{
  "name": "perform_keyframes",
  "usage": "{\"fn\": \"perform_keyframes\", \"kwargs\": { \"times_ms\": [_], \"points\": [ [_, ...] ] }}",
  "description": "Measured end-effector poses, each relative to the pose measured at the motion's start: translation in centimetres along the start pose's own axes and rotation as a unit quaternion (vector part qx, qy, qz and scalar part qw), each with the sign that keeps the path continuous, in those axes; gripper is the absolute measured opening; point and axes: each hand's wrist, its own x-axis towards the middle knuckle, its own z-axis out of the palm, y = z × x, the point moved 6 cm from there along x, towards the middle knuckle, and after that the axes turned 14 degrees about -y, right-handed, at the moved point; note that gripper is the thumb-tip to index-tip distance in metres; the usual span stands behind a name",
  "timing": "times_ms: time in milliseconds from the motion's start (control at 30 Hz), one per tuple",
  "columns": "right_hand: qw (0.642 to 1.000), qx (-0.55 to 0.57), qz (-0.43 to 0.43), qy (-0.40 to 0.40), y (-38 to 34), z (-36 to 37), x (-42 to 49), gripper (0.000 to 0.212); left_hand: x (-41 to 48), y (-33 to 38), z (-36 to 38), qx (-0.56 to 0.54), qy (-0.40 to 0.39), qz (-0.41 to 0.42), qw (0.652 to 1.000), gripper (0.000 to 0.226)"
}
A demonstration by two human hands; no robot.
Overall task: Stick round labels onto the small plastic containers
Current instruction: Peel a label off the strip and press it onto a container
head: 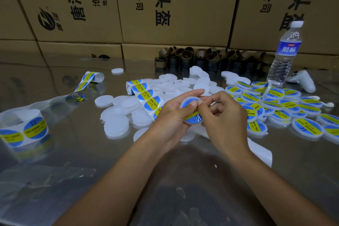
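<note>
Several printed cartons [174, 5] wall off the 12 o'clock side of the shiny bench [91, 161]. At 3 o'clock of the hands lies a heap of labelled containers [286, 108]; at 9 o'clock, plain white containers [117, 115] and a label strip [146, 95]. A water bottle [284, 53] stands upright at 2 o'clock. The left hand [172, 115] has its fingers curled round one small container [190, 101], held above the bench at centre. The right hand [225, 115] pinches a blue-and-yellow round label [194, 117] against it.
</note>
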Motion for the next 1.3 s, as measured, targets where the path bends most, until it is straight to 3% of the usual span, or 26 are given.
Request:
{"fn": "perform_keyframes", "kwargs": {
  "times_ms": [267,433,633,867,1300],
  "points": [
    [0.995,-0.1,0.006,-0.014,0.3,0.2,-0.1,0.03,0.1,0.3,0.0,-0.036,-0.013,0.022,0.999,0.025],
    [0.998,-0.01,0.045,-0.037,0.7,0.4,0.2,0.025,0.1,0.6,-0.1,-0.06,-0.004,0.042,0.997,0.024],
    [0.985,0.14,0.026,-0.093,0.1,0.8,0.4,0.014,0.2,0.7,-0.4,-0.057,0.002,0.045,0.997,0.023],
    [0.974,0.164,0.024,-0.152,-0.2,1.2,0.6,0.009,0.1,0.7,-0.5,-0.057,0.005,0.045,0.997,0.025],
    [0.985,0.151,0.04,-0.067,0.7,0.3,0.6,0.01,-0.4,0.5,-0.8,0.048,0.054,-0.003,0.997,0.027]
  ]
}}
